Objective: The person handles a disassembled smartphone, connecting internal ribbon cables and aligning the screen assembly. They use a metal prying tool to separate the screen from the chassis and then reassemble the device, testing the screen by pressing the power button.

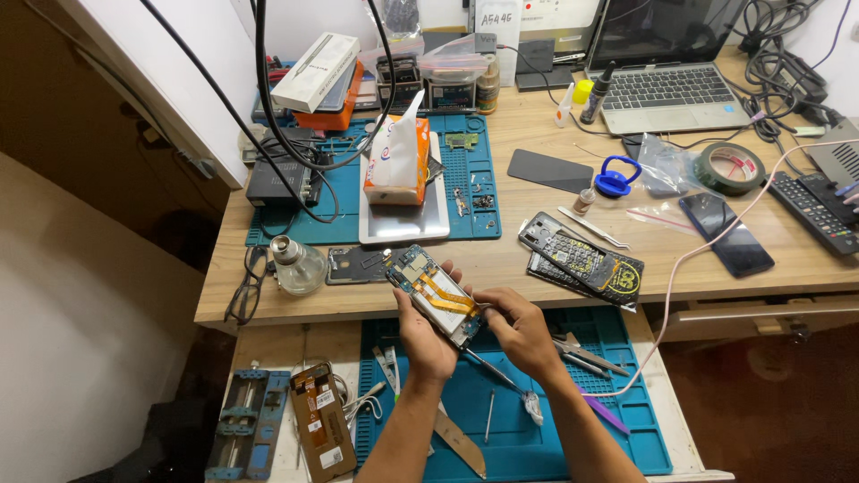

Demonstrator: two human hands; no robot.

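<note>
Left hand [425, 335] fingers clamped around an opened phone [436, 293] (orange ribbon cables exposed), right hand [519, 331] pinching its lower end, above blue mat [626, 420].

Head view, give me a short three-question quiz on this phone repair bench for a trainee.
1. True or false: the opened phone lies flat on the blue mat.
2. Which hand grips the phone from below? A) left hand B) right hand
3. What stands on the tablet at the back of the desk?

Key:
1. False: both hands hold it above the mat.
2. A; the right hand's fingertips work at the phone's lower end.
3. A tissue pack, orange and white, upright.
</note>
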